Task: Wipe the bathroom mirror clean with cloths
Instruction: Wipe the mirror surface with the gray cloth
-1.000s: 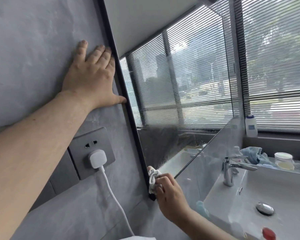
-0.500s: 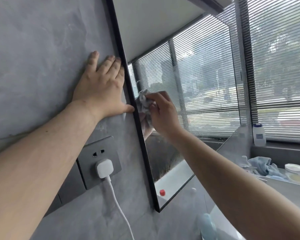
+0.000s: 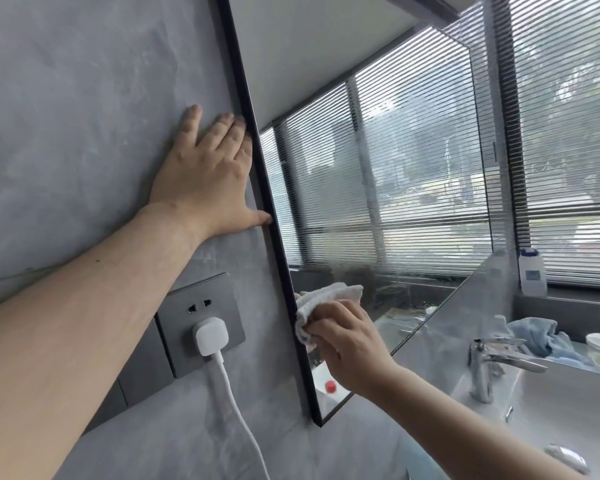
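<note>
Wiping the lower left of the mirror (image 3: 378,188), just beside its black frame (image 3: 257,161), looks like the step in hand. The mirror hangs on the grey wall (image 3: 84,116) above the sink (image 3: 551,410). The white cloth (image 3: 326,299) is bunched and pressed on the glass, gripped by the curled fingers of the right hand (image 3: 350,344). The left hand (image 3: 208,181) lies flat on the wall, fingers straight, thumb touching the frame (bracing, holding nothing). Hazy streaks cross the middle glass, so the job is probably partway. The next move calls for even pressure and a sweep away from the frame into the streaks. A blue cloth (image 3: 541,337) lies by the tap (image 3: 489,362).
</note>
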